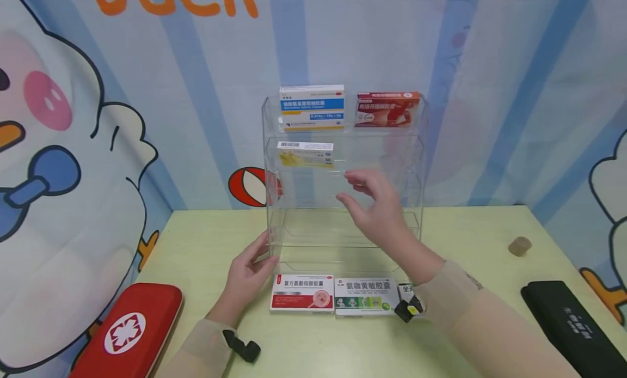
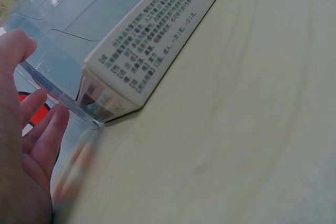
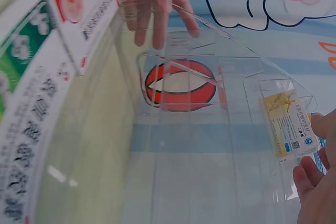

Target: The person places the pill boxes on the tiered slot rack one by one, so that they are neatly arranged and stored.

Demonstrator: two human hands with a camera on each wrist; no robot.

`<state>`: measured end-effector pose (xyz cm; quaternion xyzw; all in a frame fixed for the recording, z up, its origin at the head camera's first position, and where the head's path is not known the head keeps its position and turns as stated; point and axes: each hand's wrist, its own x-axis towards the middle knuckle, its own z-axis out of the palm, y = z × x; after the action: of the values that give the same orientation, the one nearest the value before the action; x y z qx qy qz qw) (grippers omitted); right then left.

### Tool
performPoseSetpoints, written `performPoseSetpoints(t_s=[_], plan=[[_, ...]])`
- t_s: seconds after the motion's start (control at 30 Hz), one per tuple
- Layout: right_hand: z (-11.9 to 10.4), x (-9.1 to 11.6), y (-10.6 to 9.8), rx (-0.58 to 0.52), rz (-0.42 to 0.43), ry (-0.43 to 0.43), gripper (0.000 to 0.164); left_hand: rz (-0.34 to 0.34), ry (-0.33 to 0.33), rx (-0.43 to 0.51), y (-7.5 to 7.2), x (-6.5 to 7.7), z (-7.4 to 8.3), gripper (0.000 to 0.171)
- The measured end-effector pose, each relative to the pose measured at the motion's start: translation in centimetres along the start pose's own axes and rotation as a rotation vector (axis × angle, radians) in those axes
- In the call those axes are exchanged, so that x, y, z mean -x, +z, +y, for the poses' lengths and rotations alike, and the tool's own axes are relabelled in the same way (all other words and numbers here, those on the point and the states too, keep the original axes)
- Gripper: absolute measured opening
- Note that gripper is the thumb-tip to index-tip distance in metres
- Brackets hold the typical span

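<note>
A clear acrylic display rack (image 1: 313, 245) stands on the table. My left hand (image 1: 247, 272) rests at its lower left side, thumb toward the front and straight fingers along the outside edge. In front of the rack's middle, my right hand (image 1: 374, 201) hangs with thumb and fingers parted and nothing between them. To its left, a yellow-and-white medicine box (image 1: 306, 156) sits on the second tier. The top tier carries a blue-and-white medicine box (image 1: 312, 110) and a red medicine box (image 1: 387, 110).
Along the rack's front bottom stand a red-and-white medicine box (image 1: 302, 294), a white-and-green one (image 1: 366, 298) and a third, mostly hidden by the right sleeve. A red case (image 1: 161, 307) lies at left, a black case (image 1: 563, 312) at right, near a small brown cylinder (image 1: 520, 246).
</note>
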<state>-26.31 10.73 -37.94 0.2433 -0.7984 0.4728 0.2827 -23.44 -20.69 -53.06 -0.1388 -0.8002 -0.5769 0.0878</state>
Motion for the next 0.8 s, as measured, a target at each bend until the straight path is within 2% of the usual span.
performPoseSetpoints(t_s=[0.3,0.6,0.8], plan=[[0.9,5.0,-2.2,0.060,-0.045,-0.089,0.045,0.006,0.004,-0.005,0.0,0.0,-0.2,0.069],[1.6,10.3,-4.9,0.154,-0.124,-0.114,0.048,-0.005,-0.029,-0.005,0.2,0.2,-0.1,0.070],[2.2,12.4,-6.8,0.204,-0.131,-0.125,0.049,0.006,-0.020,-0.013,0.1,0.1,-0.2,0.069]])
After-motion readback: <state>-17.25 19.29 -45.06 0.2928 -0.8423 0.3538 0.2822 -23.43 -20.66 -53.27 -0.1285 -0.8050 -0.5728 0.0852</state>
